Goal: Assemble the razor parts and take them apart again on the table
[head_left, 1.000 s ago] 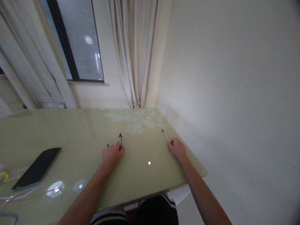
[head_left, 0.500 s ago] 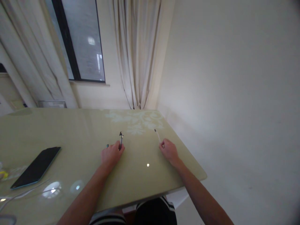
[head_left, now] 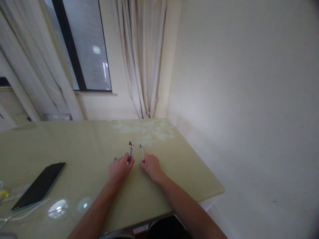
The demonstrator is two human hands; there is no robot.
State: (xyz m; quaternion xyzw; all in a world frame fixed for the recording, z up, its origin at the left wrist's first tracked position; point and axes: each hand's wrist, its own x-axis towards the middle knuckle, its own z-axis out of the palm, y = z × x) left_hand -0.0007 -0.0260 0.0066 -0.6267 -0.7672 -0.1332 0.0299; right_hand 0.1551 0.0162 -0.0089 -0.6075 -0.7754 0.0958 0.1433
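My left hand (head_left: 121,168) rests over the table with its fingers closed around a slim, shiny metal tool with a small dark head (head_left: 131,149); its exact kind is too small to make out. A small dark-green bit pokes out at the left side of that hand. Just to the right, my right hand (head_left: 151,166) pinches a thin white stick with a dark tip (head_left: 142,152), pointing up and away from me. The tips of the two held things stand close together but apart, with a narrow gap between the hands.
The pale, glossy table (head_left: 87,142) reaches from my lap to the curtain (head_left: 142,59) and the right-hand wall (head_left: 236,99). At left lie a black tablet-like slab (head_left: 38,186), a white cable (head_left: 30,212) and something yellow (head_left: 3,195). Light reflections spot the tabletop.
My right hand has moved left with the white stick, bringing it close to my left hand. The left hand has stayed nearly in place, still holding the metal tool.
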